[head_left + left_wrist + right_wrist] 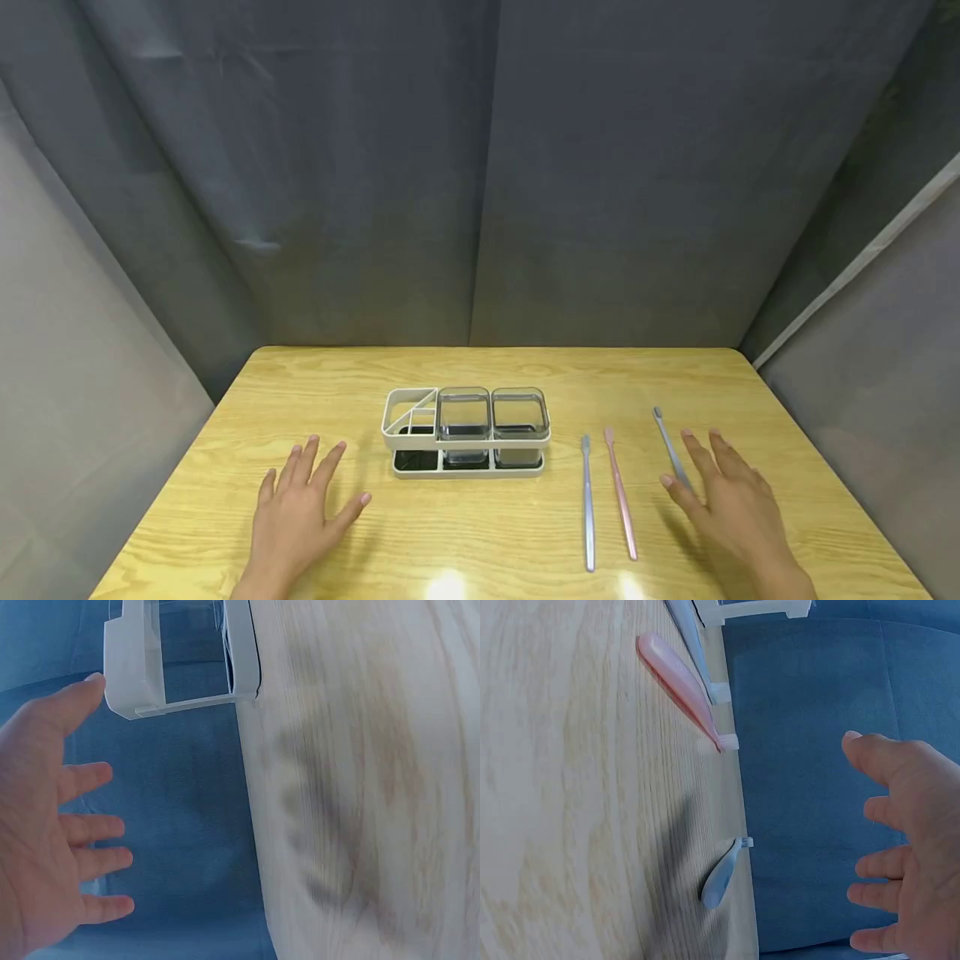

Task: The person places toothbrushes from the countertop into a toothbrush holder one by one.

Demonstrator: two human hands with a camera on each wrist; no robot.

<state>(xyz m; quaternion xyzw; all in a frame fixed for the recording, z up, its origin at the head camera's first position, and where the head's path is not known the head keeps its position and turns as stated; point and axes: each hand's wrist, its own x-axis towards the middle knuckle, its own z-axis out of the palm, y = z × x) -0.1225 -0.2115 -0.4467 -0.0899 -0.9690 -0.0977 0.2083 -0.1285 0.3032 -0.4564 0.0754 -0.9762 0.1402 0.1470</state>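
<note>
Fingers spread, my left hand (296, 508) hovers over the table, left of a white toothbrush holder (471, 472). Two clear cups (463, 414) sit side by side in the holder's middle and right slots; its left section has slanted dividers. My right hand (738, 504) is also spread above the table and holds nothing. Close under it lies a grey-blue toothbrush (670, 446), its handle end partly hidden by the hand in the head view. Farther left lie a pink toothbrush (621, 496) and a light blue toothbrush (588, 508), roughly parallel, heads toward the back.
The light wood table (480, 542) has rounded far corners. Dark grey curtains (360, 167) hang behind it, and paler fabric panels (75, 375) close in both sides. Bright light spots reflect near the front edge.
</note>
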